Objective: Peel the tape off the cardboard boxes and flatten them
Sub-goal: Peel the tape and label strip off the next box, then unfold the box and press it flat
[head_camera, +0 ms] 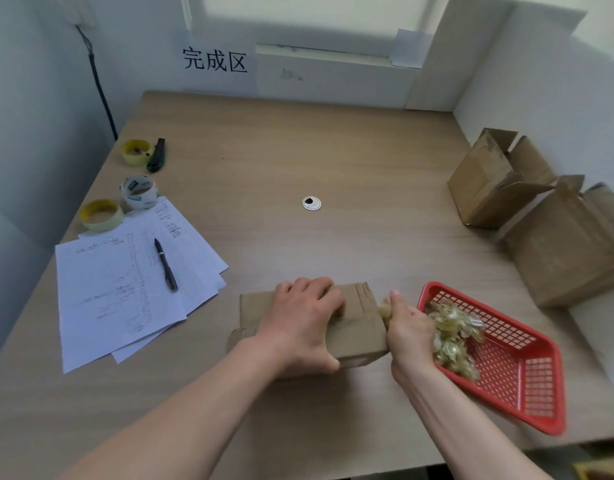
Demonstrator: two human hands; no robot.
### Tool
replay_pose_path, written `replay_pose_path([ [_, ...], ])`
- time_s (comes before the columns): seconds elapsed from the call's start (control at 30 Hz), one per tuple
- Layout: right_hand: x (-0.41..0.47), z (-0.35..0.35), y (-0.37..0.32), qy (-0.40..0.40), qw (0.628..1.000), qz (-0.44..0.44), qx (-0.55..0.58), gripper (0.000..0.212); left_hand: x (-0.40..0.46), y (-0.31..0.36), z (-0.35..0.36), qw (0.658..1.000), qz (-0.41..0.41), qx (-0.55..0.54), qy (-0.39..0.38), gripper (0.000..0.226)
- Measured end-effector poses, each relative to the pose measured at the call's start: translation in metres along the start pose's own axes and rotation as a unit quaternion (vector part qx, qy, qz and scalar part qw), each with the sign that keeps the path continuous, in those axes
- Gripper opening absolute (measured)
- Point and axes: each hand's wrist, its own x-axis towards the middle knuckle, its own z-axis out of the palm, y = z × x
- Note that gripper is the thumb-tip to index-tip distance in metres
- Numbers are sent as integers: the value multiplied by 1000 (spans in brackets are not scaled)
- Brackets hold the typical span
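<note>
Left hand (305,323) grips box (362,306), right hand (410,332) tape (385,310); sign (215,60) reads 完成区.

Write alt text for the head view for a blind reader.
A person's left hand grips a small brown cardboard box on a wooden table while the right hand grips crumpled clear tape beside a red plastic basket.

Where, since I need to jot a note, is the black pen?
In the head view the black pen lies on the written sheets at the left of the table, nearer than the tape rolls and left of the cardboard box.
</note>
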Motion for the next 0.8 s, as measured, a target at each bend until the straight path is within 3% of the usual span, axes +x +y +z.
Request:
replay_pose_path([
  [0.27,25,-4,10,-87,990,56,-91,12,11,2,29,998,-47,20,-40,71],
  [0.4,48,-18,13,-107,986,107,-72,15,15,-1,32,997,-64,24,-46,69],
  [0.43,55,-24,12,-102,989,88,-65,14,17,0,32,996,-70,22,-45,67],
  [0.5,68,-38,7,-71,991,-30,-105,7,21,3,32,995,-83,22,-45,66],
  [0.57,80,-54,1,-43,970,-157,-182,23,23,8,34,994,-99,25,-46,67],
  [0.67,100,-82,-7,-7,929,-237,-286,44,23,15,37,992,-119,25,-42,68],
  [0.8,125,-115,-8,-18,873,-314,-371,47,21,20,39,990,-132,30,-31,69],
])
